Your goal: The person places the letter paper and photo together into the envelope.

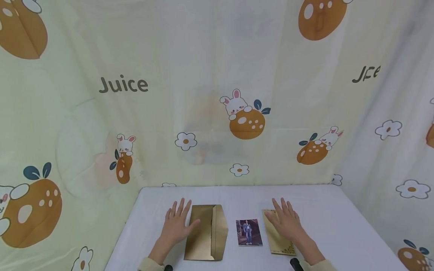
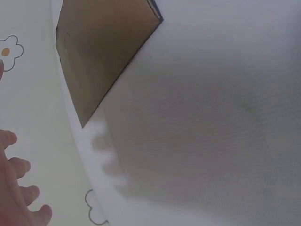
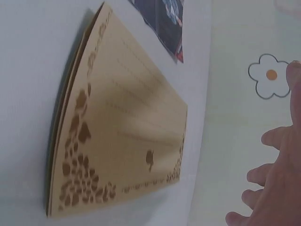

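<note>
In the head view my left hand [image 1: 177, 225], fingers spread, hovers at the left edge of a gold envelope [image 1: 199, 233] whose flap lies unfolded to the right. My right hand [image 1: 287, 221], also spread, is over a gold card [image 1: 278, 235] with a dark floral pattern, hiding part of it. Between them lies a photo [image 1: 249, 232] of a standing person in blue clothes. The right wrist view shows the card [image 3: 127, 108] up close, its layered edge and faint printed lines visible. The envelope [image 2: 103, 52] sits at the top of the left wrist view. Neither hand holds anything.
A white-covered table [image 1: 339, 226] carries these items. Behind and beside it hangs a pale curtain [image 1: 190, 75] printed with oranges, rabbits and flowers. Dark wrist-camera parts [image 1: 296, 264] show at the lower edge near the sleeves.
</note>
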The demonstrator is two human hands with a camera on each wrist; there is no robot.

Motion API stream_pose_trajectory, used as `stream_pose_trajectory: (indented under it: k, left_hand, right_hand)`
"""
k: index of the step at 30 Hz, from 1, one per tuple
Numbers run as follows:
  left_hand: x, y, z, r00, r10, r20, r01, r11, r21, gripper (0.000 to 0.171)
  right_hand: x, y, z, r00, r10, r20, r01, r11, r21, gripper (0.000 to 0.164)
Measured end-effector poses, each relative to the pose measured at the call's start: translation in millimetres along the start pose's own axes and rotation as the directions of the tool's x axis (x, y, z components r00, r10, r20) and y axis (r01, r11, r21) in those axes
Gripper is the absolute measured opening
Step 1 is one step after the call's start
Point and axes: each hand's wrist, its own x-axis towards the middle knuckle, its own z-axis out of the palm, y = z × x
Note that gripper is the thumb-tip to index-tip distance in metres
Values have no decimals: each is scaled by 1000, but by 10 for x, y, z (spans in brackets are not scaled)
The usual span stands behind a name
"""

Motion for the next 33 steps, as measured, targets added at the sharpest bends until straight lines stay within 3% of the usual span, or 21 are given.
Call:
stream_pose_trajectory:
  k: [5,16,22,27,33]
  left_hand:
    - [-7,42,12,1000,20,-5,-20,1000,6,83]
    - [15,226,-16,995,33,93,-35,999,22,81]
    - [-18,296,50,991,65,120,-66,998,6,82]
    - [-25,335,194,988,117,106,-117,993,-3,82]
    - [-51,435,307,980,152,130,-154,988,0,81]
  right_hand:
    - [42,-166,112,1000,-22,5,22,1000,-4,81]
    - [78,-574,382,998,-55,41,57,997,-52,80]
    - [74,-801,562,991,-113,76,117,992,-44,78]
    - [69,-941,743,971,-203,126,208,978,-29,73]
    - [44,-1080,956,921,-330,207,351,934,-74,66]
